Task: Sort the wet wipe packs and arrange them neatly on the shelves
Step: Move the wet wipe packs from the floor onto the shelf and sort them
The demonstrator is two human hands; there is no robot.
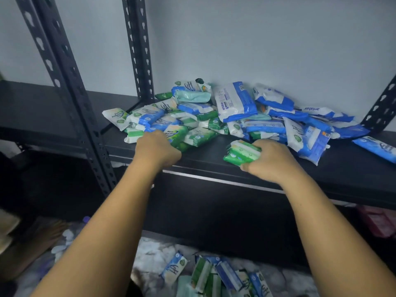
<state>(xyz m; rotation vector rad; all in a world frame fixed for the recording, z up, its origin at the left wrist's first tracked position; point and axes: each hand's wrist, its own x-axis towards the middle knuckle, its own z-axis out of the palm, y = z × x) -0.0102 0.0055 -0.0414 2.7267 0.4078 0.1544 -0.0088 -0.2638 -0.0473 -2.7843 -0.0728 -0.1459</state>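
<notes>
My right hand [267,161] curls round a small stack of green packs [242,152] at the front of the black shelf [347,161]. My left hand [157,150] touches a green pack [176,137] at the front edge of the pile [235,108]; its fingers are hidden, so I cannot tell its grip. The pile lies behind, against the wall [278,50]

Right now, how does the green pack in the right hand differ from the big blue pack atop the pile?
The green pack looks smaller than the big blue pack. The right hand grips the green pack; the big blue pack lies propped on the pile, barcode side up. Both are soft plastic packs.
</notes>
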